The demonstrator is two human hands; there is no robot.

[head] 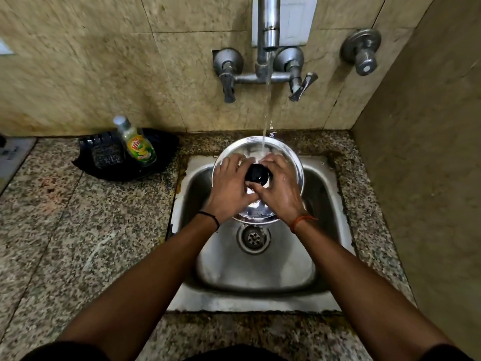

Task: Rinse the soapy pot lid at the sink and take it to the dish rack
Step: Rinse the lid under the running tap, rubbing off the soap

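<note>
A round steel pot lid [291,162] with a black knob [257,174] is held over the steel sink [325,204], knob side up. Water from the wall tap [269,27] falls in a thin stream onto the lid's far half, just behind the knob. My left hand [230,188] lies on the lid's left part, fingers reaching to the knob. My right hand [279,190] covers the right part, thumb and fingers around the knob. The hands hide much of the lid's surface. No dish rack is in view.
A dish soap bottle [138,144] and a scrub pad [108,155] lie on a black tray [166,147] on the granite counter [78,230] left of the sink. The sink drain [253,238] is below the lid. Tiled walls stand behind and at right.
</note>
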